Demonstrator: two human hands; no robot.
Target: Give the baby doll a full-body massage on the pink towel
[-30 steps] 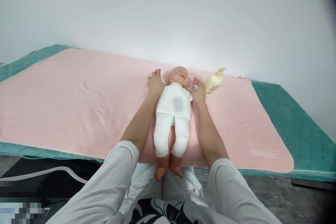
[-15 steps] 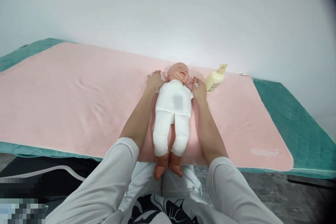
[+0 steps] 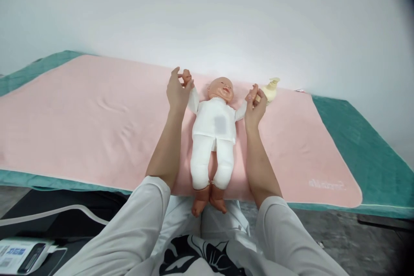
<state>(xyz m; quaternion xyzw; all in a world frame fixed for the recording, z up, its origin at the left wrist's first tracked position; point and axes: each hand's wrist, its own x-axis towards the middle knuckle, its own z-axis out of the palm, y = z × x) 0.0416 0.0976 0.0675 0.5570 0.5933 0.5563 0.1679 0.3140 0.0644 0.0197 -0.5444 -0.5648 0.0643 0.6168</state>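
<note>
A baby doll (image 3: 214, 123) with a white cloth body lies on its back on a pink mat (image 3: 136, 112), its feet over the near edge. Its arms are raised out to both sides. My left hand (image 3: 177, 90) pinches the doll's hand on the left between thumb and fingers. On the other side, my right hand (image 3: 256, 110) is closed around the doll's other hand. Just behind my right hand stands a pale yellow pump bottle (image 3: 270, 89), its lower part hidden by my fingers.
A green quilted cover (image 3: 371, 155) shows around the mat. Behind it rises a white wall (image 3: 207, 17). Below the table at the lower left are a white cable (image 3: 74, 208) and a white-and-black device (image 3: 27, 256) on a dark surface.
Both my hands have lifted and spread outward, bringing the doll's arms up and apart. The doll's body stays in place. My right hand now covers part of the bottle.
</note>
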